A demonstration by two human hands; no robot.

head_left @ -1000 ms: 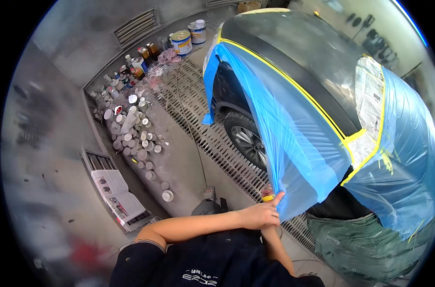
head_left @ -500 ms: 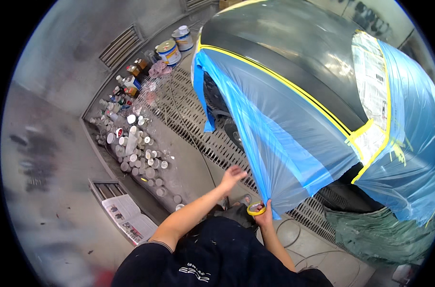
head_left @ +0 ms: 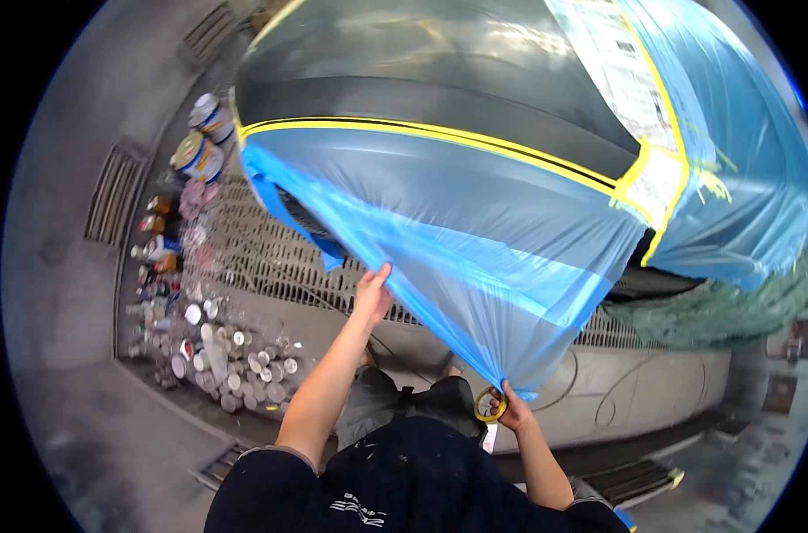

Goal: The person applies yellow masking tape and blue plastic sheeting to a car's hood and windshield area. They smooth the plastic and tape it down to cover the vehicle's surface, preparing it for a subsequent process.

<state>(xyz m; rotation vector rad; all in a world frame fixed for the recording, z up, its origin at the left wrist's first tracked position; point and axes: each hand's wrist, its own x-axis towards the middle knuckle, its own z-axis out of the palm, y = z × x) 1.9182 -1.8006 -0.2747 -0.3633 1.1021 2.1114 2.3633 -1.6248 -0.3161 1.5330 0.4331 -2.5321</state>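
Observation:
A sheet of blue masking film [head_left: 510, 253] hangs from yellow masking tape [head_left: 475, 138] along the front of a dark car hood [head_left: 404, 89]. My left hand [head_left: 374, 293] is closed on the film's folded left edge, about midway along it. At the film's lower corner my right hand [head_left: 514, 410] pinches the plastic. A yellow tape roll [head_left: 488, 405] hangs on the fingers of that same hand. Between my two hands the film's edge is stretched taut in a slanting line.
Metal floor grating [head_left: 270, 258] runs under the car. On the left stand paint cans [head_left: 199, 155], bottles [head_left: 159, 249] and several used cups [head_left: 235, 369]. A hose [head_left: 573, 382] lies on the floor to the right. Green sheeting [head_left: 715, 315] drapes below the car's covered right side.
My left hand has gone from open and apart to gripping the film's edge. My view has turned, so the car now sits more level. The right hand still holds the corner and tape.

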